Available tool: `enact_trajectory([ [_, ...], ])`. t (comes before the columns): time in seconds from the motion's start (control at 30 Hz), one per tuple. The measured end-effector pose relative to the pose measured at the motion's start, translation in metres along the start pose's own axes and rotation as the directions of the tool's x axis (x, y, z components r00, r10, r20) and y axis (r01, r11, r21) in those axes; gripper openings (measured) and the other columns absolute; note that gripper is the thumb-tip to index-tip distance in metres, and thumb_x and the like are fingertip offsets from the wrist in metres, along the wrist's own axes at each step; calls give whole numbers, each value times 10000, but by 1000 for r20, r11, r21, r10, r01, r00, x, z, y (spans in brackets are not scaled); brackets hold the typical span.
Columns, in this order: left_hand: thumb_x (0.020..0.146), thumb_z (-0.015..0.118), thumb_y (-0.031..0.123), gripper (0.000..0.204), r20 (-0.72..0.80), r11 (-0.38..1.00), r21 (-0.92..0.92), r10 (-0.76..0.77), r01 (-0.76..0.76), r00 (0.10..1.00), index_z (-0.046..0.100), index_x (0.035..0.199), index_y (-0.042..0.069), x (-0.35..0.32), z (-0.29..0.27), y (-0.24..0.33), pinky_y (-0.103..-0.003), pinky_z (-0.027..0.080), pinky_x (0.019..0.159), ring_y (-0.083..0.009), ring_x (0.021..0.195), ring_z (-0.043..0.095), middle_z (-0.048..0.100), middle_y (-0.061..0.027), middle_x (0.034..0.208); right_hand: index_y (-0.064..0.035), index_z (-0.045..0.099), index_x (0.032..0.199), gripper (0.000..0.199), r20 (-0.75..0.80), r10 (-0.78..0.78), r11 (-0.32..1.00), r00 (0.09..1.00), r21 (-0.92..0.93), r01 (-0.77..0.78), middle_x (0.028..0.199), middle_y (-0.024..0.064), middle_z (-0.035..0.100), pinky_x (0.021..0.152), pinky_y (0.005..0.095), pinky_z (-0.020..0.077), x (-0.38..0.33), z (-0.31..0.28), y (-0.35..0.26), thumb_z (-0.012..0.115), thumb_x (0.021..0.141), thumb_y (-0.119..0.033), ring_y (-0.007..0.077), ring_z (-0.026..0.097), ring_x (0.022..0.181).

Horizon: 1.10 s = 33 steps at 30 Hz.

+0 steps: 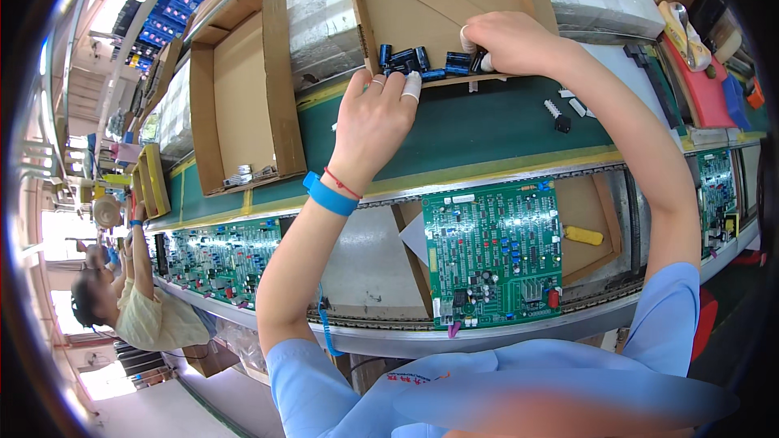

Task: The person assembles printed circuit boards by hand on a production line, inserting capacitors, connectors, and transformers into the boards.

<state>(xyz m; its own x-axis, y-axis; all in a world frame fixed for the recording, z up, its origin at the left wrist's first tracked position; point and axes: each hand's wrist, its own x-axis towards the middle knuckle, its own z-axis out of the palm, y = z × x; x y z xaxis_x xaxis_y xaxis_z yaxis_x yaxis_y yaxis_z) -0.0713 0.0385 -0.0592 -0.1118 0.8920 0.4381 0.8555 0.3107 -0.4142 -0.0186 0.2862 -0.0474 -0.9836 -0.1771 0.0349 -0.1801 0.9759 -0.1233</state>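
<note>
Reaching both hands into the cardboard box (438,0) on the shelf. Right hand (507,40) pinched on a dark capacitor (479,61) at the box's front edge; left hand (377,118) loose-fingered, touching the blue capacitors (406,58). Green circuit board (495,247) sits below on the conveyor.

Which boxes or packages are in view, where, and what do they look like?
Front box: open brown cardboard, top centre on the green shelf; blue capacitors at its lip, both hands there.
Left box: open brown cardboard, upper left, silver parts in the corner.
Yellow tray: far left, small, open.
No screens visible.
</note>
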Motion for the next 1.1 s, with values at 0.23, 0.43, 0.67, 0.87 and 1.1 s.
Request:
enact_trajectory([
  [0.23,783,649,76,277,86,995,-22,-92,95,992,670,1059,49,-7,-13,0,-381,437,905,-227,858,625,619,-67,954,-1,633,921,196,148,71,992,986,-113,-55,946,192,675,742,429,524,9,-15,-17,586,734,31,359,648,952],
  [0.43,794,598,100,392,-37,990,-82,-120,117,992,608,1179,22,-14,-39,3,-394,415,939,-234,932,606,588,-99,1024,-68,556,1241,312,34,67,484,997,873,-62,1076,97,669,714,259,510,-53,-41,-25,585,937,-135,137,644,909],
  [0.67,766,695,101,340,-122,976,-134,-187,171,975,663,1101,55,-56,-108,22,-392,393,966,-238,955,603,617,-69,1129,-30,587,1147,279,67,-61,150,996,987,-57,1023,150,697,632,206,506,-137,-38,-99,591,959,-236,110,660,761],
  [0.87,792,737,89,347,-160,957,-211,-236,200,958,691,1135,114,-110,-159,54,-351,414,943,-249,1034,612,675,-49,1126,-15,575,1128,312,154,78,307,985,936,-171,993,89,617,657,269,482,-195,-21,-142,687,852,-112,159,612,763],
  [1.1,788,719,88,296,-56,829,-397,-451,395,891,678,1081,67,-194,-151,115,-377,381,978,-214,970,625,673,-67,1095,-66,662,970,195,-126,-4,734,992,674,88,878,44,648,602,272,447,-221,23,-201,665,795,20,158,584,686],
])
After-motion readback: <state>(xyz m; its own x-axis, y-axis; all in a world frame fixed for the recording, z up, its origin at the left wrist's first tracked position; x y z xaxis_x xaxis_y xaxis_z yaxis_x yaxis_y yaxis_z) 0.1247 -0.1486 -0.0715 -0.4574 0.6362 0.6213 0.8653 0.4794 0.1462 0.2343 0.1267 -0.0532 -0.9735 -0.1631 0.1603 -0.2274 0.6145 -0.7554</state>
